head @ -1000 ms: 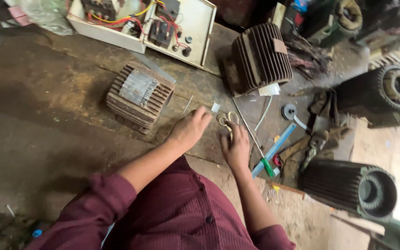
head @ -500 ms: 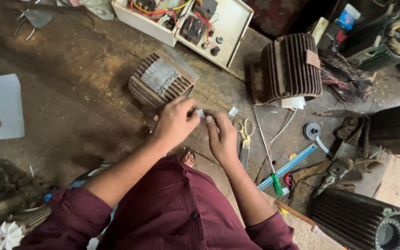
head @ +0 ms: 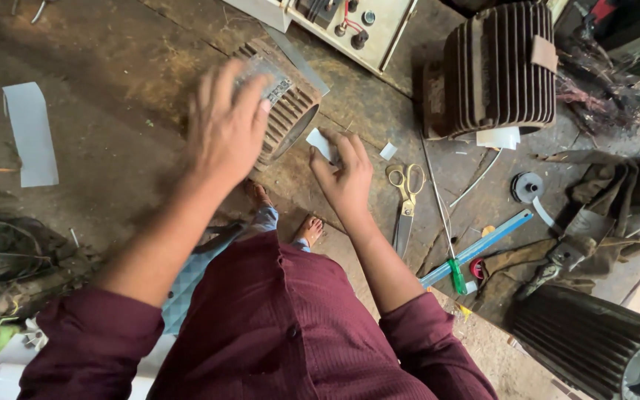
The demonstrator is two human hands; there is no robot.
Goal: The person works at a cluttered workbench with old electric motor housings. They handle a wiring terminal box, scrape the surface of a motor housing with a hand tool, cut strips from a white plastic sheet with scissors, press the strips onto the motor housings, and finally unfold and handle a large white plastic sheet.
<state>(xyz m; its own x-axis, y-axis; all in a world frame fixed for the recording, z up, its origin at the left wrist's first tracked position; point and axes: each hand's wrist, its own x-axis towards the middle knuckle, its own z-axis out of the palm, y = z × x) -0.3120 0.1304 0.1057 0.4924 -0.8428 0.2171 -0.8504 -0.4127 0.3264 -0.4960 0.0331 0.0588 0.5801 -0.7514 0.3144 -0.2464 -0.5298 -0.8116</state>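
My left hand (head: 225,124) hovers with spread fingers over a small ribbed motor housing (head: 290,111) lying on the dirty workbench; it looks blurred and holds nothing that I can see. My right hand (head: 344,178) pinches a small white piece of paper (head: 321,143) just right of that housing. Yellow-handled scissors (head: 406,196) lie on the bench right of my right hand.
A large dark finned motor (head: 494,70) stands at the back right, another (head: 594,344) at the lower right. A cream control box (head: 350,22) sits behind. A blue ruler (head: 483,244), a green-handled screwdriver (head: 450,255), a tape roll (head: 527,187) and a white paper strip (head: 30,133) lie around.
My left hand has let go of the paper piece and lifted onto the small housing. The right hand keeps the paper. The view has tilted closer.
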